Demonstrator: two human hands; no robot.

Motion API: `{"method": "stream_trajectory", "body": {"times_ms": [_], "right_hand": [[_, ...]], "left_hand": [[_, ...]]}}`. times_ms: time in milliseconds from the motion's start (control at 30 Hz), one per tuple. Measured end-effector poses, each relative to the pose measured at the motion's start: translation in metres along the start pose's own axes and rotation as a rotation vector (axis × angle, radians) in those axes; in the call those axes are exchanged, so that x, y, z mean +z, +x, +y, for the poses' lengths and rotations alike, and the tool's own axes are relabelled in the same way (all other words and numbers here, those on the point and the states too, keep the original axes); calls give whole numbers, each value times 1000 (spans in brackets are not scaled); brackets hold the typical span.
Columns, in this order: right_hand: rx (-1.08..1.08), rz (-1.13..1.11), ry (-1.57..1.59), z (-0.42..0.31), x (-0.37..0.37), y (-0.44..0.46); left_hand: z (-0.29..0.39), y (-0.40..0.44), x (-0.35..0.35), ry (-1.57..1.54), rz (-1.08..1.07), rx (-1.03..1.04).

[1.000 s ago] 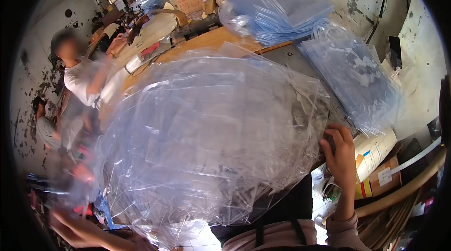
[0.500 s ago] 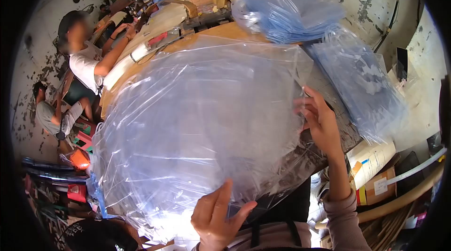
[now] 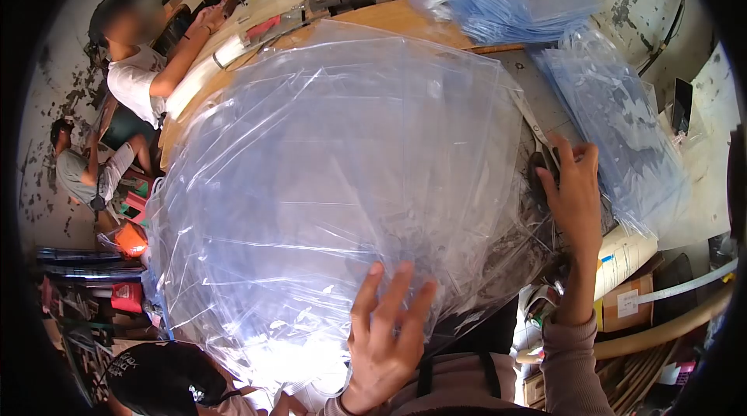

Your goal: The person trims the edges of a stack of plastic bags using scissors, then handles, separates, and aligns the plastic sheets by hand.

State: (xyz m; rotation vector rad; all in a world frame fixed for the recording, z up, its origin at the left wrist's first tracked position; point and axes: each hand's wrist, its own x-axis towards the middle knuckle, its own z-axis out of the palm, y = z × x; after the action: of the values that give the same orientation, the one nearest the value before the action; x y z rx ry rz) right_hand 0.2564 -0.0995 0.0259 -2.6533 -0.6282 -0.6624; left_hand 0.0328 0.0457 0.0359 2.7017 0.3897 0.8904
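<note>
A large stack of clear plastic sheets (image 3: 334, 159) spreads over the table before me, wrinkled and shiny toward the near left. My left hand (image 3: 385, 338) rests at its near edge, fingers spread on the plastic. To the right of the sheets lies a pair of scissors (image 3: 538, 132) with dark handles, blades pointing away from me. My right hand (image 3: 576, 194) is at the handles, thumb and forefinger apart and fingers bent. Whether the fingers press on the handles is hard to tell.
Bluish plastic piles (image 3: 498, 3) stand at the back, with another stack (image 3: 622, 136) along the right. A person in a white shirt (image 3: 136, 81) works at the far left; another sits behind. A person in a black cap (image 3: 159, 377) is close at lower left. Cardboard (image 3: 626, 303) lies lower right.
My right hand has left the sheet's right edge and moved right to the scissors, now uncovered. My left hand has shifted slightly right and up, fingers spread on the plastic. The view has tilted slightly.
</note>
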Motion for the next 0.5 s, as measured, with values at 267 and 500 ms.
{"method": "stream_trajectory", "body": {"times_ms": [267,500], "right_hand": [[348,-442,219,34,-54,-25],[778,-300,1314,2,-72,-103]], "left_hand": [[-2,-4,6,20,-73,46],[-3,-8,8,-79,10,38]]}}
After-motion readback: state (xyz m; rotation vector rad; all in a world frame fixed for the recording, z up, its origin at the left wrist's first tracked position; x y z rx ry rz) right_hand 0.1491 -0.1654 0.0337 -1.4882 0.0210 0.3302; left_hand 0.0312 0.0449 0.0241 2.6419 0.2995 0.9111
